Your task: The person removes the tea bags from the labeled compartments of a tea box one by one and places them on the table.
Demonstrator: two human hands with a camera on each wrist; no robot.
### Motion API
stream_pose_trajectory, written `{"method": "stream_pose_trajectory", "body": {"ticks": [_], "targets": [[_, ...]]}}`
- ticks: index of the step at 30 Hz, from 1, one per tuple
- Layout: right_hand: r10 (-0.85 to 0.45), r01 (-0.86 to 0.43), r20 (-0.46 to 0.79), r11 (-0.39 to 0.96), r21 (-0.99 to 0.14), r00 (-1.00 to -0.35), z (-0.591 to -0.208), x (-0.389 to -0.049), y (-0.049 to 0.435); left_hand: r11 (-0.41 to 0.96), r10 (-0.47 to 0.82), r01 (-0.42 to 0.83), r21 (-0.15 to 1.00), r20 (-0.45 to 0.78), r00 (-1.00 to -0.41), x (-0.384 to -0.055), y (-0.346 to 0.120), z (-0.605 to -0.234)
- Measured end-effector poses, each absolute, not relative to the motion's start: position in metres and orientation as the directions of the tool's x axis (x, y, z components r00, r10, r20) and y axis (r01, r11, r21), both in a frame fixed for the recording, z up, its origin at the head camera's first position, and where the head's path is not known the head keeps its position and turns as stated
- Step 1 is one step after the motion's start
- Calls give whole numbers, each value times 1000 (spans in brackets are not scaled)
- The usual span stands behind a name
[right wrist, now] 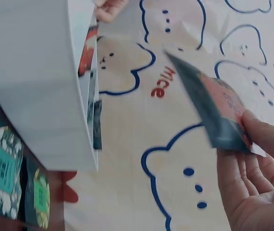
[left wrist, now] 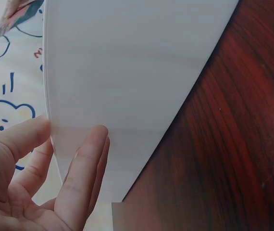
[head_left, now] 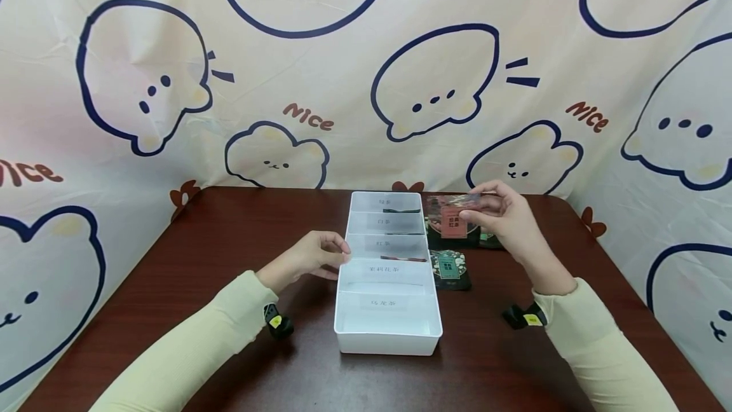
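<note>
A long white divided box (head_left: 389,343) stands in the middle of the table, with labelled compartments in a row. My left hand (head_left: 314,254) is at its left rim, thumb and finger pinching the edge while other fingers lie along the outer wall (left wrist: 122,72). My right hand (head_left: 506,215) pinches a tea sachet with a red label (right wrist: 226,106) by its edge, raised to the right of the box's back end. Thin edges of upright sachets (head_left: 401,211) show in the back compartments; a red-edged one (head_left: 403,259) is in the third from the back. The front two compartments show no sachets.
Right of the box lies a dark tea sachet with a green label (head_left: 450,266). Farther back, more dark sachets (right wrist: 38,192) lie on the brown table (head_left: 229,310), partly hidden by the held one. A cartoon-print cloth (head_left: 349,81) hangs behind the table.
</note>
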State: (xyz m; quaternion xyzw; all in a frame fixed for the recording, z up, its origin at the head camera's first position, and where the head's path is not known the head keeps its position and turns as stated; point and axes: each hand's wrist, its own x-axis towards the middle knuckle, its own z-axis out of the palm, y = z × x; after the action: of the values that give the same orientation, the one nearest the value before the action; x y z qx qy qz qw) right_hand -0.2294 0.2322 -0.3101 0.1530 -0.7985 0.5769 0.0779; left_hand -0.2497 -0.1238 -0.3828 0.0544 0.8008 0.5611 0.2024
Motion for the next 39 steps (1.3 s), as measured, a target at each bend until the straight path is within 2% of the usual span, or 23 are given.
{"method": "stream_pose_trajectory", "body": {"ticks": [6, 11, 20, 26, 33, 39], "targets": [[-116, -282, 266, 155, -947, -957, -318, -230, 258, 363, 314, -140, 921, -262, -912, -250, -124, -382], [-72, -192, 183, 144, -971, -980, -333, -231, 279, 376, 312, -134, 917, -262, -913, -250, -124, -384], [-15, 3, -9, 352, -936, -1000, -364, -238, 316, 379, 322, -126, 917, -259, -911, -250, -125, -386], [-40, 107, -135, 411, -905, -990, -389, -250, 328, 388, 320, -119, 914, -254, -913, -251, -126, -385], [-74, 121, -182, 499, -858, -981, -411, -259, 332, 379, 327, -121, 917, -255, -910, -250, -125, -383], [-48, 129, -191, 576, -807, -980, -418, -263, 328, 382, 318, -126, 915, -258, -912, -249, -124, -383]]}}
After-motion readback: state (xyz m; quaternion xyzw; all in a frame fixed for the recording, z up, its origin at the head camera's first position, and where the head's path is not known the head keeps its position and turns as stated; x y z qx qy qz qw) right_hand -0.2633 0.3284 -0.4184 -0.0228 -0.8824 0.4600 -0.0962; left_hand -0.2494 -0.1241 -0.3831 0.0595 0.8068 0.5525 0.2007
